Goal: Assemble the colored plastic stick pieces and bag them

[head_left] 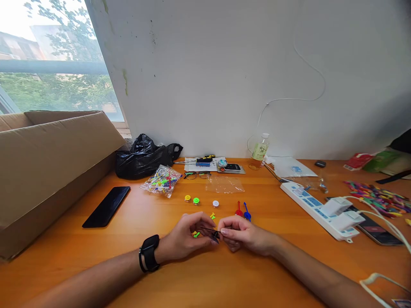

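Note:
My left hand (186,237), with a black watch on its wrist, and my right hand (240,234) meet over the orange table (205,278). Both pinch a thin black stick-like piece (210,231) between their fingertips. Small green and yellow plastic bits (195,234) show under my left fingers. Just beyond lie a yellow disc (187,198), a green disc (196,200), a white disc (215,203), a red pin (238,209) and a blue pin (246,212).
A black phone (107,206) and a big cardboard box (48,162) are at the left. A bag of coloured parts (161,180), a black bag (144,160), glasses, a bottle (260,150), a white power strip (321,209) with cables and a heap of coloured pieces (379,196) lie further off.

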Motion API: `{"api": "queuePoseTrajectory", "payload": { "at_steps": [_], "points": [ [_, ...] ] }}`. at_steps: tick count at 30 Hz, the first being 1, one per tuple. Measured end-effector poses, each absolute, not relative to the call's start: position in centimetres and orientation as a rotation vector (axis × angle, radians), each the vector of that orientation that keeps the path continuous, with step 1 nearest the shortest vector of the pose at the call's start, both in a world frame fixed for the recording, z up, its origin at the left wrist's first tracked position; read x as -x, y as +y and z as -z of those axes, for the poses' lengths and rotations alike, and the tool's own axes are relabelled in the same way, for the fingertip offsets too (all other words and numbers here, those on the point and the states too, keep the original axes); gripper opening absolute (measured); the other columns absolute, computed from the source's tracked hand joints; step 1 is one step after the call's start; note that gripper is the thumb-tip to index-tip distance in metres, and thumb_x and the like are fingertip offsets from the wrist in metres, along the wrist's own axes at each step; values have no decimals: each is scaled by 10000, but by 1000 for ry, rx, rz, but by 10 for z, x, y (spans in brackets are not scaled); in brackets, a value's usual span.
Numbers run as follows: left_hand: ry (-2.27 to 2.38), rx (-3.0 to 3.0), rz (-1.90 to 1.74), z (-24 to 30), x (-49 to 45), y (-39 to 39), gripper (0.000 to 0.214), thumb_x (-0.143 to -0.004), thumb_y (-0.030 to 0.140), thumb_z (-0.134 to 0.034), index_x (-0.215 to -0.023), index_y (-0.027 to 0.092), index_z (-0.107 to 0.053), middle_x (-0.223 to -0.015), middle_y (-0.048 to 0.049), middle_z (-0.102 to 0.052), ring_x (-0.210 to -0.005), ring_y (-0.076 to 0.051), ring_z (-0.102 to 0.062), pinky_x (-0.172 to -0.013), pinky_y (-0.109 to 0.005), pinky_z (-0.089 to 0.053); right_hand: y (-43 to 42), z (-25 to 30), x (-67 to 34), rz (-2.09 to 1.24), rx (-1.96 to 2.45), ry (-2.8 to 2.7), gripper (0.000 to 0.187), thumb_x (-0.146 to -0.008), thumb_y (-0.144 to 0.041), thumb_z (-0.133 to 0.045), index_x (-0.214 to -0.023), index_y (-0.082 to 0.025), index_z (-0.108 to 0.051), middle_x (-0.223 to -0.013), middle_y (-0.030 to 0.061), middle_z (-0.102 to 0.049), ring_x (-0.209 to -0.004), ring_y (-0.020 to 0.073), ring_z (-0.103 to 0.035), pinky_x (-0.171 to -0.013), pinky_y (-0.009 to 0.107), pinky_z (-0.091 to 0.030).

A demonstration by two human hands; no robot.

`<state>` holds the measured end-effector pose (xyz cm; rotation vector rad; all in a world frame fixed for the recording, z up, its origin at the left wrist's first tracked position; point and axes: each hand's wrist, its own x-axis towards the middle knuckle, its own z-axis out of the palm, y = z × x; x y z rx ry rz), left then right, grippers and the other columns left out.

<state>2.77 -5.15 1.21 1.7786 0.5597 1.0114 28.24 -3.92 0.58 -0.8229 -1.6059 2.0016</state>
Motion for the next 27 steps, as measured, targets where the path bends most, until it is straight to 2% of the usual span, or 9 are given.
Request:
{"api": "queuePoseTrajectory", "payload": {
  "at_steps": [3, 6, 9, 11, 15, 20, 27],
  "points": [
    [596, -1694, -1001, -9, -28, -49, 292, -853, 300, -896, -1018, 128, -728, -932, -99, -833, -847, -193, -797, -781, -279, -635, -40, -8, -280, -1905, 841, -1693, 443, -984, -591, -742, -929, -169, -619, -701, -36, -539, -598, 105, -470, -603, 243, -383],
    [655, -1728, -873, -11, -26, -45, 304, -854, 373, -897, -961, 113, -779, -919, -105, -831, -846, -191, -773, -795, -278, -604, -44, -17, -278, -1662, 871, -1947, 466, -1031, -617, -646, -954, -158, -672, -814, 28, -642, -722, 153, -570, -690, 273, -440],
    [705, -1763, -810, -14, -24, -43, 351, -862, 453, -880, -934, 116, -813, -902, -91, -825, -812, -173, -732, -769, -259, -557, -49, -27, -276, -1350, 899, -2183, 470, -1067, -578, -590, -880, -156, -682, -820, 32, -633, -777, 169, -556, -727, 282, -424],
    [704, -1755, -790, -15, -24, -43, 376, -863, 484, -870, -932, 118, -820, -894, -86, -821, -805, -170, -712, -754, -251, -540, -52, -31, -275, -1283, 894, -2214, 457, -1083, -557, -566, -891, -158, -679, -821, 23, -614, -779, 165, -539, -726, 279, -412],
    [636, -1734, -713, -13, -24, -43, 389, -852, 478, -876, -933, 104, -809, -869, -86, -809, -783, -163, -680, -718, -239, -524, -52, -27, -272, -1499, 832, -2086, 420, -1077, -577, -587, -1035, -165, -651, -871, 14, -611, -760, 146, -530, -694, 255, -416],
    [612, -1765, -658, -7, -24, -40, 375, -866, 448, -865, -937, 86, -797, -853, -91, -801, -734, -146, -663, -690, -228, -506, -46, -15, -274, -1777, 798, -1897, 446, -1013, -601, -698, -979, -174, -577, -791, -17, -604, -661, 107, -523, -607, 214, -405],
    [561, -1759, -576, -5, -24, -37, 409, -860, 483, -867, -968, 92, -814, -873, -110, -811, -748, -161, -694, -702, -240, -525, -39, -3, -283, -2146, 828, -1822, 482, -962, -611, -762, -1017, -151, -631, -714, 2, -687, -515, 94, -574, -533, 201, -467]
  ]
}}
